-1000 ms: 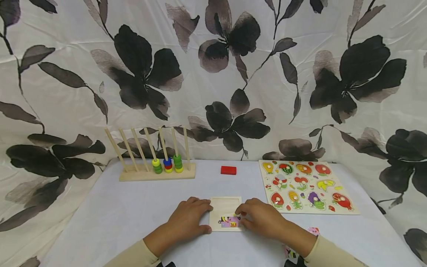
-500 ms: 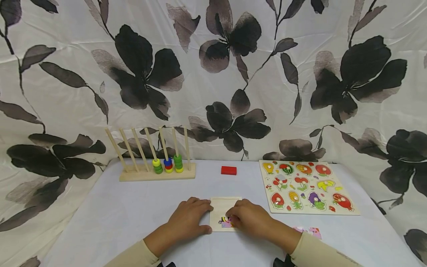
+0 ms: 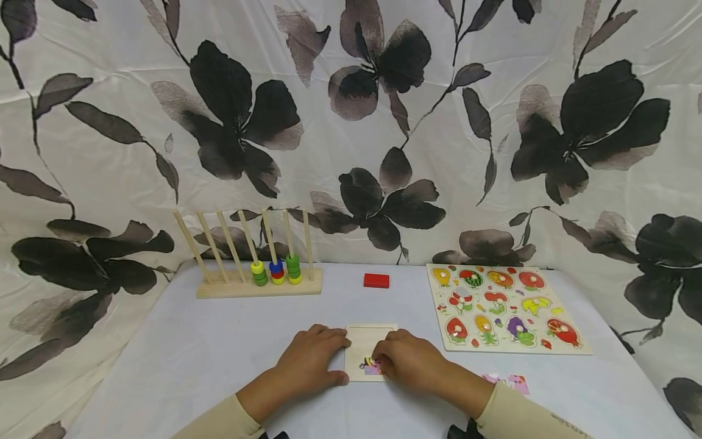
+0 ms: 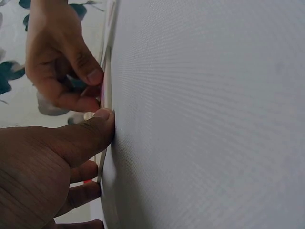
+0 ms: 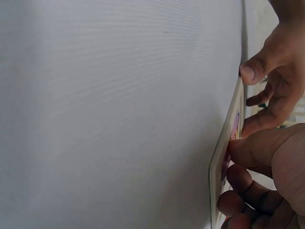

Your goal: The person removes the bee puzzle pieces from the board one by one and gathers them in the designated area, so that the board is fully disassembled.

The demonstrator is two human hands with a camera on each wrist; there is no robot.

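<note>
A small wooden puzzle tray (image 3: 363, 338) lies on the table between both hands. Pink and purple puzzle pieces (image 3: 371, 366) with a black-and-yellow pattern sit in its lower part. My left hand (image 3: 309, 356) steadies the tray's left side, fingers at the upper edge and thumb near the lower corner. Over the tray's right half, my right hand (image 3: 414, 363) pinches a puzzle piece (image 5: 226, 164) low against the tray, thumb and curled fingertips touching it. The hand hides much of that piece. More loose pink puzzle pieces (image 3: 517, 383) lie beside the right forearm.
A wooden peg abacus (image 3: 258, 291) with coloured rings stands at the back left. Behind the tray lies a red block (image 3: 376, 281). A fruit puzzle board (image 3: 507, 311) occupies the back right. Floral cloth (image 3: 351, 122) hangs behind the white table (image 3: 219, 335).
My right hand has moved left from the tray's right edge onto the pieces, then stayed nearly still. The forearm has shifted, uncovering one loose piece and covering another. The left hand has not moved.
</note>
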